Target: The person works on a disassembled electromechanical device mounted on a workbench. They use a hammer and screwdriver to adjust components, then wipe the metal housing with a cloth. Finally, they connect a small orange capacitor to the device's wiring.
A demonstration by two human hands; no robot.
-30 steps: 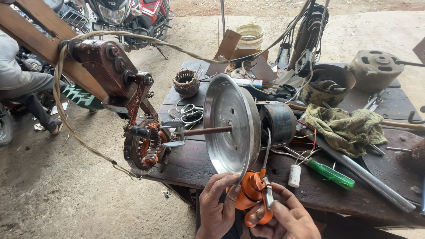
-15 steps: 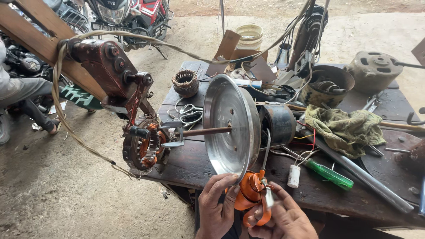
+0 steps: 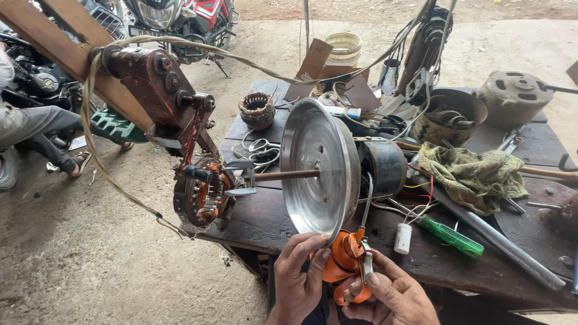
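Both hands were held low at the near edge of the workbench, close together around an orange-handled tool. The left hand was partly closed, its fingers curled against the left side of the orange handles, with the fingertips touching the lower rim of the shiny metal dish. The right hand was curled beneath and to the right of the tool, the thumb laid along the grey metal part of it; the grip appeared loose rather than clenched. The tool was thus held between the two hands, its thin metal shaft pointing up and away from them, just beside the dish's rim.

The dish was seen standing on edge directly above the hands, mounted on a dark shaft running leftward to a copper-wound stator beneath a rusty red bracket. A dark cylindrical housing was set just behind the dish on the right. A small white capacitor and a green-handled screwdriver were lying on the bench near the right hand, with a greenish rag farther back. Another wound coil was placed at the far left of the bench. Motorcycles were parked well beyond, at the top left.
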